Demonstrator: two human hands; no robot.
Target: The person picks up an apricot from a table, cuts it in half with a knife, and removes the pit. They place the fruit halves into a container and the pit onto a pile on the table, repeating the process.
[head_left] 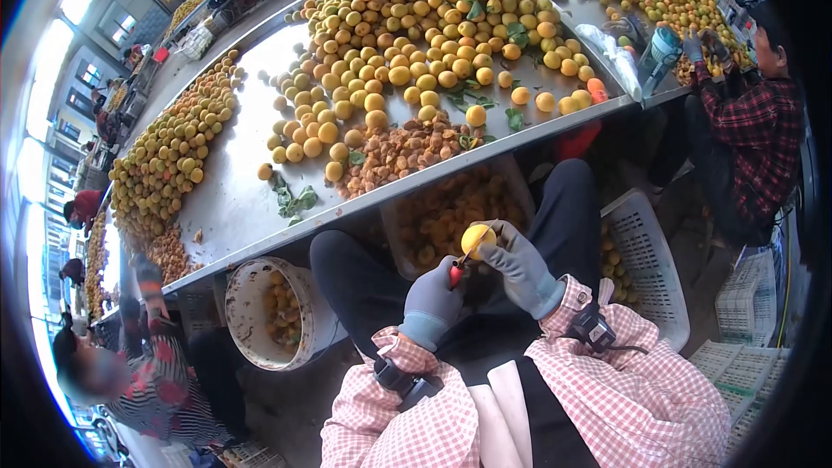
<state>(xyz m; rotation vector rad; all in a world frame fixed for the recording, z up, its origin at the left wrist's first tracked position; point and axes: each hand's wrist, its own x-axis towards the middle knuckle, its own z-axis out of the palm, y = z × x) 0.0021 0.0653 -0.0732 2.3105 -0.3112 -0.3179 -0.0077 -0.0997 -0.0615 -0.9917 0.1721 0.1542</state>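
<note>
My left hand (433,299), in a grey glove, is closed around a small tool with a red handle (456,273). The tool's thin tip touches a yellow fruit (478,241). My right hand (518,269), gloved too, grips that fruit from its right side. Both hands are above my lap, close together. Beneath and beyond them, a crate (401,238) holds orange fruit pieces. On the metal table (251,208) ahead lie a large heap of yellow-green fruits (416,61), a pile of brown-orange pieces (403,154) and some green leaves (295,199).
A white bucket (238,312) with fruit stands left of my knee; a white crate (654,273) is at the right. One co-worker in a plaid shirt (754,134) sits at the right, another in a striped top (160,390) at the left. A blue bottle (663,52) stands at the table's right.
</note>
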